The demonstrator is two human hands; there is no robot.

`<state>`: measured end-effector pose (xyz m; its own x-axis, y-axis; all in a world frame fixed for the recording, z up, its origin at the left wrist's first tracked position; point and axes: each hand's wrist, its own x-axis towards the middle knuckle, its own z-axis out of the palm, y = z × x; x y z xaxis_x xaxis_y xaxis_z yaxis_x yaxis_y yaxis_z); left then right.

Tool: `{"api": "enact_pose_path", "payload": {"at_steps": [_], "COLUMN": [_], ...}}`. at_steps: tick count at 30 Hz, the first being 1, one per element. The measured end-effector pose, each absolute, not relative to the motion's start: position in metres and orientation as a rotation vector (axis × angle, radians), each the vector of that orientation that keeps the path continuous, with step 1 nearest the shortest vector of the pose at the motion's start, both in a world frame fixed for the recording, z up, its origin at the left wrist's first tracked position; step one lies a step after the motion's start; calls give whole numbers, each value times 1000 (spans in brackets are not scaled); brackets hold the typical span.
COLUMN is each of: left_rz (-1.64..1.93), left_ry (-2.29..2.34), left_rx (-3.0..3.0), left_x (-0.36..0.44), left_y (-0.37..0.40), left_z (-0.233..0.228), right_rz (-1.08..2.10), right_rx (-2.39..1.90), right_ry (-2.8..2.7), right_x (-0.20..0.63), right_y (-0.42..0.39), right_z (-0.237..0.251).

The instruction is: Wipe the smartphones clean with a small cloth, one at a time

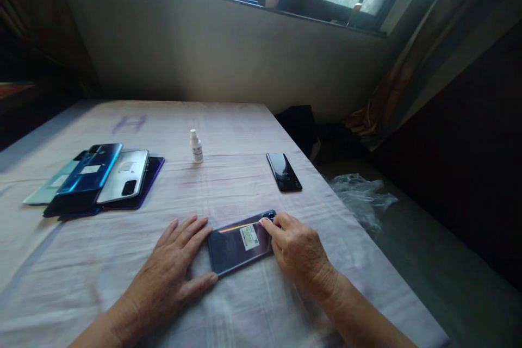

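Note:
A dark smartphone (236,243) lies back side up on the cloth, a white label (249,237) stuck on its glossy back. My left hand (173,263) rests flat at its left end, fingers spread, with thumb and index fingertip touching its edges. At the other end, my right hand (299,244) is closed, fingertips pressed on the back beside the camera lenses (271,215). A small pale bit shows under those fingertips; what it is I cannot make out. Beyond the phone stands a small white bottle (196,147) with a printed label.
Another black phone (284,172) lies near the table's right edge. Several phones or back panels are piled at left, among them a blue one (92,167) and a silver one (125,174). Clear plastic wrap (361,196) lies beyond the right edge of the cloth-covered table (228,119).

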<state>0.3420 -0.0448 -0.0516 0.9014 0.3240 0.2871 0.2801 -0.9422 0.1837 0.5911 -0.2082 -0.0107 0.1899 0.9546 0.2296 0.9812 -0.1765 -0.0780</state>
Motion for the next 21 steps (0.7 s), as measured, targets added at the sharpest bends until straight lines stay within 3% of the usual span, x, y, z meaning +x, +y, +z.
{"api": "enact_pose_path", "payload": {"at_steps": [7, 14, 21], "left_rz": [500, 466, 539], "left_ry": [464, 449, 400], "left_rx": [2919, 2998, 3067], "left_x": [342, 348, 370], "left_y": [-43, -41, -53], "left_z": [-58, -46, -28], "right_rz": [-214, -120, -279], "right_rx": [-2289, -1959, -1972], "right_ry": [-1765, -1947, -1669], "right_x": [592, 561, 612], "right_y": [-223, -235, -239], "right_z": [-11, -10, -3]}}
